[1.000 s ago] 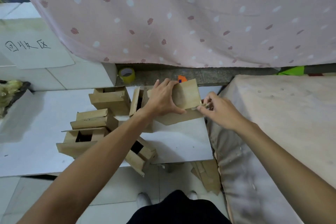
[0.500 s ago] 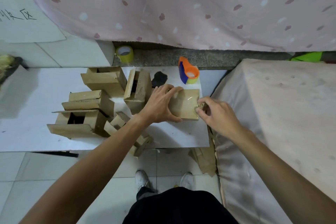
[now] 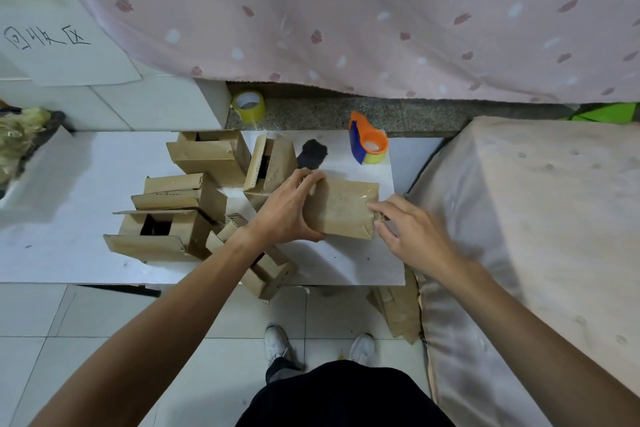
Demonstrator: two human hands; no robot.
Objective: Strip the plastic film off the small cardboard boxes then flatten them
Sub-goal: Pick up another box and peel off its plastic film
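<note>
Head view, looking down: the left hand [image 3: 287,208] grips the left end of a box [image 3: 341,210]. Its fingers [image 3: 311,180] curl over the far edge and the thumb presses the near edge. The box lies low over the white surface [image 3: 62,191], near its right end, with its broad brown face up. Glossy film [image 3: 367,198] covers that face and wrinkles at the right edge.

The right hand [image 3: 412,236] is at the right end of the box. Its fingers [image 3: 381,206] reach left and touch the film-covered edge, where a small crumpled bit shows. The hand is blurred, so I cannot tell whether it pinches the film or only touches it.

Left of the held box stands a loose pile of boxes [image 3: 180,194] with open flaps, some upright and some tipped. One of them hangs over the near edge of the surface, under the left forearm.

An orange and blue tape dispenser [image 3: 369,144] stands at the far right corner of the surface, with a dark patch [image 3: 311,152] beside it. A yellow tape roll [image 3: 248,106] sits on the grey ledge behind.

A pink spotted cloth [image 3: 346,10] hangs across the back. A covered mattress [image 3: 519,218] lies to the right. Flat cardboard [image 3: 398,312] rests on the tiled floor between the mattress and the surface. Two white shoes [image 3: 277,340] show below. A sheet with handwritten characters [image 3: 52,45] lies at the far left.
</note>
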